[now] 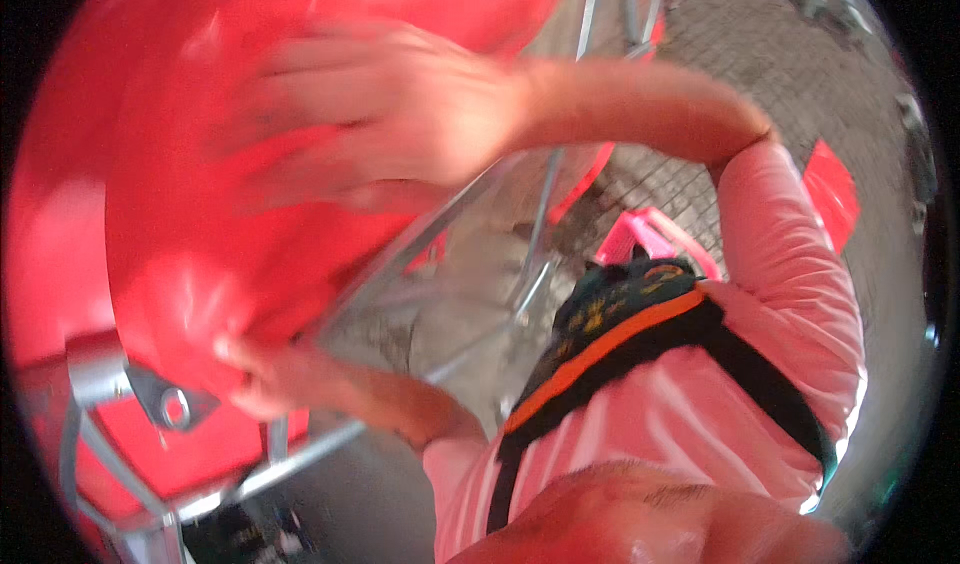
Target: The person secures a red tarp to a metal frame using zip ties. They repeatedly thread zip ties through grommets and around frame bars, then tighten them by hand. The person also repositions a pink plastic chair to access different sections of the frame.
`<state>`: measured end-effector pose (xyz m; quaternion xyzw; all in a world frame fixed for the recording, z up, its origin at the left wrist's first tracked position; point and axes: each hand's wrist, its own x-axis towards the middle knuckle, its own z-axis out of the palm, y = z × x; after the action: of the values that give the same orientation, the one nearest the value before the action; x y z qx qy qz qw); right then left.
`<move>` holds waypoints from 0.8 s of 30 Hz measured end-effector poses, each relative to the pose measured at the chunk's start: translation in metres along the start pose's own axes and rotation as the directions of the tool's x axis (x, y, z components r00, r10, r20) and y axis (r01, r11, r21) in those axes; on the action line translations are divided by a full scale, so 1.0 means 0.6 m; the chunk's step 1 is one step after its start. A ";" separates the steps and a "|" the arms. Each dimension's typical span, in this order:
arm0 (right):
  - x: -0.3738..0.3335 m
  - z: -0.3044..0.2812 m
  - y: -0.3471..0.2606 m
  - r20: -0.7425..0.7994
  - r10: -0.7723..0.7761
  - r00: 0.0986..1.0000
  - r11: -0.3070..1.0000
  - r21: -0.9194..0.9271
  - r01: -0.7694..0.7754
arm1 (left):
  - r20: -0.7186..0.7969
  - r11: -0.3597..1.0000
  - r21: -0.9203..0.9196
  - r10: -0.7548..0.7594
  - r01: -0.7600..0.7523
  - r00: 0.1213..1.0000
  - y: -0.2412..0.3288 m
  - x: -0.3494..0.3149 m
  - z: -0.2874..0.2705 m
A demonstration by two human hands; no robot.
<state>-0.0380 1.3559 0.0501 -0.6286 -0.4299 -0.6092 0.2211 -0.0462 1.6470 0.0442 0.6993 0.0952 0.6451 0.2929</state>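
Observation:
A large, shiny red sheet (190, 264) spreads over the left side of the view, draped on a metal frame (440, 224). My right hand (390, 109) lies across the upper part of the sheet with its fingers stretched out, blurred by motion. Lower down, my left hand (260, 379) is closed at the sheet's near lower edge, thumb on top and the other fingers mostly hidden. Just left of that hand is a grey metal bracket (172, 404) with a round hole.
Silvery tubes (260, 474) of the frame run below the sheet. A pink plastic stool or crate (655, 229) stands on the paved floor (700, 54). Another red piece (830, 194) is at the right. Dark items (260, 534) lie at the lower left.

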 end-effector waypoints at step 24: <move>0.364 0.269 0.140 0.328 -0.050 0.943 0.972 0.235 -0.031 | 0.325 0.913 -0.405 0.194 -0.049 0.926 -0.036 0.100 -0.105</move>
<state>0.0986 1.4995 0.2540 -0.6893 -0.5335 -0.4400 0.2160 -0.0923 1.7134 0.0832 0.7371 -0.1344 0.5301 0.3970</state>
